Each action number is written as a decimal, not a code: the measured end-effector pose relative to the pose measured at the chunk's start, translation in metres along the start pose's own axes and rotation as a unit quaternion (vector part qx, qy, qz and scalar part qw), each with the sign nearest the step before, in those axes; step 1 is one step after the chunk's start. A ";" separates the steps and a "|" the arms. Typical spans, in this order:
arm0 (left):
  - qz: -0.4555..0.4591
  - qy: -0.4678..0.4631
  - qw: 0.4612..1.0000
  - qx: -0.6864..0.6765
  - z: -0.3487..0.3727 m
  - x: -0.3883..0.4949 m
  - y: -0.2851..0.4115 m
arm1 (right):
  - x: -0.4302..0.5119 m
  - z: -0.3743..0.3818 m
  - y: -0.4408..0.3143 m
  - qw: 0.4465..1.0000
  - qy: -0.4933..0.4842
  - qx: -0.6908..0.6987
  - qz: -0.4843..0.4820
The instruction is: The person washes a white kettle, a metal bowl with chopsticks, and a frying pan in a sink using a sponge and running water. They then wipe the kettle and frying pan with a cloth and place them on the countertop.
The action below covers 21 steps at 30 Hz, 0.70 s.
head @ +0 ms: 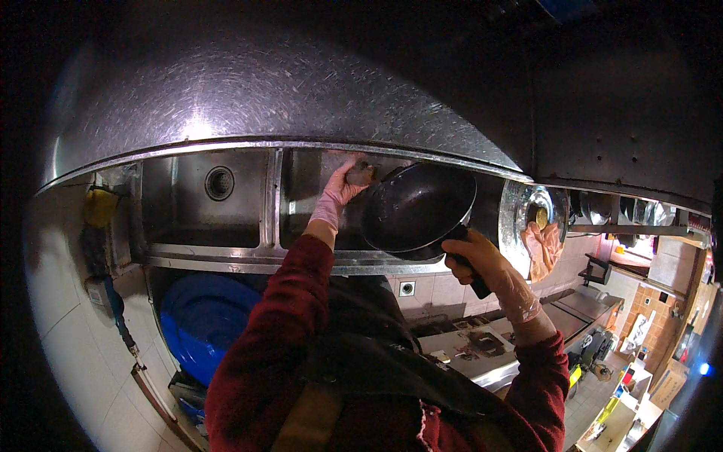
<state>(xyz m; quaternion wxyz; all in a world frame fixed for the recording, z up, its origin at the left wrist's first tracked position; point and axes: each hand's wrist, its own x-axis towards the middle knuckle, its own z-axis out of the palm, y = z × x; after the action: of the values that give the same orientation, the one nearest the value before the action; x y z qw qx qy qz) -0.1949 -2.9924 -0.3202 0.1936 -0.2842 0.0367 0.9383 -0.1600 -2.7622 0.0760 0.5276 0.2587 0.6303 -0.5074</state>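
Observation:
My right hand [480,261], in a thin glove, grips the black handle [471,271] of a dark frying pan [423,209]. The pan is tilted above the right basin [299,214] of a stainless steel sink, and its inner face shows. Left of the pan, my left hand [338,195] wears a pinkish glove and holds a greyish scrubbing pad [360,173]; its exact material cannot be made out. A small gap seems to lie between pad and pan rim. The pan covers much of the basin behind it.
A steel panel [254,96] overhangs the sink's far side. The left basin [220,214] has a round drain [219,183]. To the right, a shiny metal bowl [511,226] bears an orange-pink glove or cloth [541,243]. A blue plastic tub [206,325] stands below left.

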 end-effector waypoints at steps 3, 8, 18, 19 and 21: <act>0.009 0.056 0.995 0.079 -0.032 0.035 -0.006 | -0.003 -0.001 0.001 1.000 0.015 -0.003 0.006; 0.035 0.039 0.949 0.309 -0.030 0.028 -0.003 | -0.005 -0.001 0.004 1.000 0.014 0.012 -0.002; -0.035 0.036 0.997 -0.067 0.041 -0.012 0.017 | 0.000 0.002 0.004 1.000 0.007 0.016 -0.007; -0.017 0.059 0.998 -0.017 0.030 -0.009 0.019 | 0.001 0.003 0.004 1.000 -0.008 0.008 -0.012; 0.019 0.103 0.991 0.084 0.008 -0.004 0.025 | 0.003 0.003 0.002 0.999 -0.023 -0.001 -0.026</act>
<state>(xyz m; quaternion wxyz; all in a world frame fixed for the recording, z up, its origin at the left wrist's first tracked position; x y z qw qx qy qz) -0.2058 -3.0148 -0.3124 0.1938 -0.3616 0.1402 0.9011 -0.1580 -2.7651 0.0726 0.5287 0.2298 0.6251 -0.5262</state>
